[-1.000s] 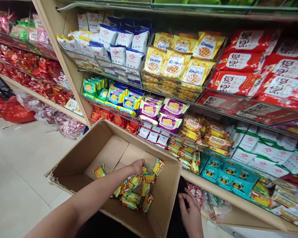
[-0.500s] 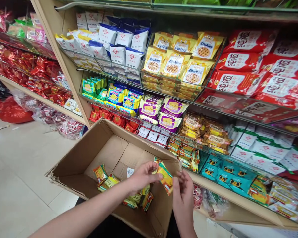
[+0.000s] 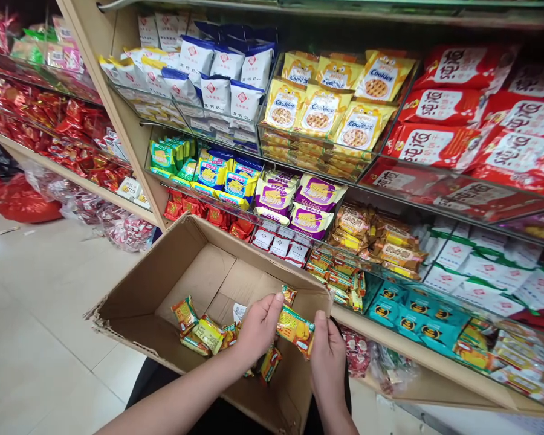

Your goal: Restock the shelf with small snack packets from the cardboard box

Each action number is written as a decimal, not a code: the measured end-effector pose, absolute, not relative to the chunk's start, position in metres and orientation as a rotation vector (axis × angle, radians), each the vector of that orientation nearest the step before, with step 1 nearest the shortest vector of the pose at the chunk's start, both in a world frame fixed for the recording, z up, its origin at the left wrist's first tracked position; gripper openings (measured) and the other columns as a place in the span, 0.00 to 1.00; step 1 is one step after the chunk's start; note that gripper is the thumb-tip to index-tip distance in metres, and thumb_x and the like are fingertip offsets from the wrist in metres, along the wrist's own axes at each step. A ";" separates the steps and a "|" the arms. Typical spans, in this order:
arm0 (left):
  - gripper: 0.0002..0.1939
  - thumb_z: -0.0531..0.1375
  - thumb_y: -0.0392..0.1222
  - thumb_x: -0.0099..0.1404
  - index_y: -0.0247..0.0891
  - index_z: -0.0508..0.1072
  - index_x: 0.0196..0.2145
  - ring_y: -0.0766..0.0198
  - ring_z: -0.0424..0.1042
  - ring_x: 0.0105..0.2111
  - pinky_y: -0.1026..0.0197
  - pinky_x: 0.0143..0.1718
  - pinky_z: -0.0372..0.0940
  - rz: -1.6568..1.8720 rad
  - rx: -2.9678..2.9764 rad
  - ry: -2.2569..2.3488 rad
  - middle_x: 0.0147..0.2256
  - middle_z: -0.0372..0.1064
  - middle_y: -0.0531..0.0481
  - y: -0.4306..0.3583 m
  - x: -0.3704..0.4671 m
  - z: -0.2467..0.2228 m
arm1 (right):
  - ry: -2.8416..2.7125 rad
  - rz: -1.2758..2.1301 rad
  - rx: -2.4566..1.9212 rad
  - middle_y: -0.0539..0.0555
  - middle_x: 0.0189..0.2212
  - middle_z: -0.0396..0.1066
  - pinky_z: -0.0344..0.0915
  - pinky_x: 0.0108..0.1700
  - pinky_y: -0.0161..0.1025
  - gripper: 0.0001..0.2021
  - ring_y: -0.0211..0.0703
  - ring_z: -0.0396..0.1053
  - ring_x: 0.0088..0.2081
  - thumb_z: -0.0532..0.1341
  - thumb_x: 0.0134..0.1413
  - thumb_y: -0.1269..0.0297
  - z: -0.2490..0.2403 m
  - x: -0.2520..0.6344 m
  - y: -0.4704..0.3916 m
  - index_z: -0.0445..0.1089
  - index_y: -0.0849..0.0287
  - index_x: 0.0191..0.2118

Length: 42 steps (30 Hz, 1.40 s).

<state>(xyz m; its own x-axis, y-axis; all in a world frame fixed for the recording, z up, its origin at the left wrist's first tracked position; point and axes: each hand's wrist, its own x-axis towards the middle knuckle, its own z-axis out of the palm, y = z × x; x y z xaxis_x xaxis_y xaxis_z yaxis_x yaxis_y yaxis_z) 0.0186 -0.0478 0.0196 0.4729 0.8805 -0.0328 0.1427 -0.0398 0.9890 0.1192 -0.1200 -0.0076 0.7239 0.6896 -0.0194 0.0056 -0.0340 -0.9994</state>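
Note:
Between my two hands is a small orange, green and yellow snack packet (image 3: 295, 329), held over an open cardboard box (image 3: 185, 257). My left hand (image 3: 259, 326) pinches its left end, and my right hand (image 3: 329, 350) grips the right end between thumb and fingers. Just above my left fingertips the end of a second orange packet (image 3: 289, 294) shows; whether my left hand holds it too, I cannot tell. Several similar packets (image 3: 208, 333) lie loose on the box bottom, some of them hidden behind my left hand and wrist.
Glass-fronted shelves stand ahead, with yellow cookie packs (image 3: 324, 115), red biscuit packs (image 3: 439, 145) and teal packs (image 3: 419, 308). Matching orange packets (image 3: 335, 278) fill a low compartment right behind the box. Plastic bags (image 3: 118, 223) of sweets and a red bag (image 3: 25, 196) rest on the floor at left.
The packet has turned from steeply tilted to nearly level. My right hand has closed on its right end, and my left hand has shifted slightly.

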 end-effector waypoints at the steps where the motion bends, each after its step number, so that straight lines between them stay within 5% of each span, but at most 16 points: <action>1: 0.23 0.43 0.58 0.64 0.39 0.58 0.21 0.67 0.56 0.21 0.65 0.23 0.52 0.722 1.582 0.966 0.19 0.54 0.56 -0.046 0.017 0.020 | -0.598 0.589 -1.575 0.50 0.22 0.65 0.55 0.24 0.32 0.22 0.37 0.60 0.24 0.51 0.52 0.45 -0.008 0.120 -0.121 0.67 0.62 0.31; 14: 0.18 0.41 0.50 0.65 0.42 0.48 0.19 0.66 0.48 0.17 0.63 0.22 0.45 0.633 2.028 1.113 0.16 0.44 0.58 -0.044 0.007 0.022 | -0.776 0.298 -1.841 0.50 0.17 0.61 0.52 0.25 0.33 0.26 0.36 0.56 0.22 0.47 0.52 0.41 -0.002 0.125 -0.128 0.64 0.60 0.24; 22: 0.21 0.42 0.56 0.64 0.41 0.53 0.20 0.68 0.53 0.17 0.66 0.20 0.51 0.736 1.628 1.032 0.15 0.50 0.58 -0.059 0.013 0.010 | -0.368 0.801 -1.353 0.47 0.23 0.64 0.55 0.22 0.32 0.19 0.35 0.60 0.21 0.55 0.50 0.45 -0.005 0.116 -0.126 0.62 0.59 0.32; 33: 0.22 0.41 0.58 0.64 0.41 0.55 0.22 0.68 0.57 0.17 0.66 0.19 0.55 0.708 1.528 1.047 0.16 0.54 0.58 -0.063 0.013 0.010 | -0.635 0.902 -1.348 0.55 0.35 0.70 0.63 0.29 0.34 0.18 0.41 0.66 0.31 0.57 0.50 0.50 -0.006 0.122 -0.151 0.67 0.60 0.40; 39: 0.16 0.53 0.52 0.61 0.38 0.68 0.40 0.61 0.66 0.40 0.62 0.43 0.61 0.595 1.734 0.732 0.39 0.68 0.47 -0.057 0.000 0.023 | -0.823 0.998 -1.463 0.53 0.30 0.70 0.65 0.32 0.36 0.15 0.41 0.66 0.29 0.59 0.49 0.53 -0.001 0.142 -0.157 0.69 0.61 0.36; 42: 0.16 0.56 0.52 0.58 0.37 0.69 0.38 0.61 0.67 0.38 0.62 0.41 0.62 0.515 1.597 0.695 0.37 0.69 0.47 -0.061 0.003 0.024 | -0.788 0.985 -1.377 0.54 0.35 0.71 0.66 0.36 0.38 0.18 0.44 0.69 0.34 0.62 0.46 0.54 -0.001 0.137 -0.159 0.68 0.60 0.42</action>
